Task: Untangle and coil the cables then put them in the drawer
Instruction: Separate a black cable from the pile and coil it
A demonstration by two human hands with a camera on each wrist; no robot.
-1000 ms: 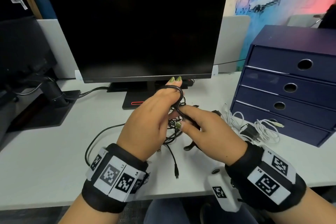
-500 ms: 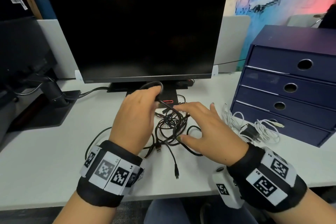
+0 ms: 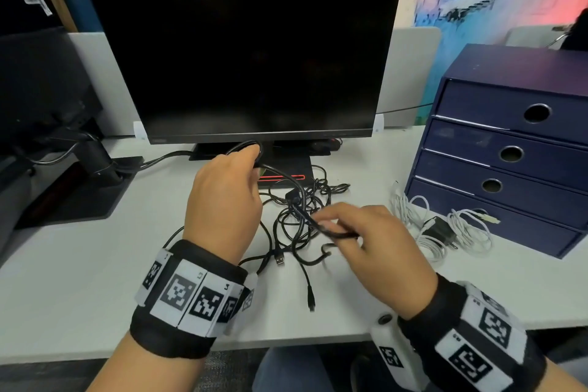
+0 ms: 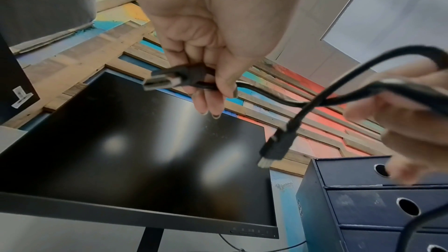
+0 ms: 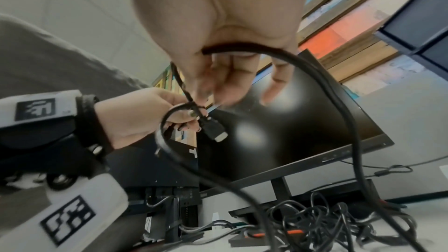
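Note:
A thick black cable runs between both hands above a tangle of thin black cables on the white desk. My left hand grips a small loop of it near its metal-tipped plug. My right hand pinches the same cable lower down, over the tangle. A second plug of the cable hangs between the hands. The dark blue drawer unit stands at the right with all its drawers closed.
A black monitor on its stand fills the back of the desk. White cables with a black charger lie in front of the drawer unit. A monitor arm base sits at the left.
My left hand has moved left and back with the cable loop. My right hand let go of the cable, spread over the tangle, and now pinches the thick cable lower down.

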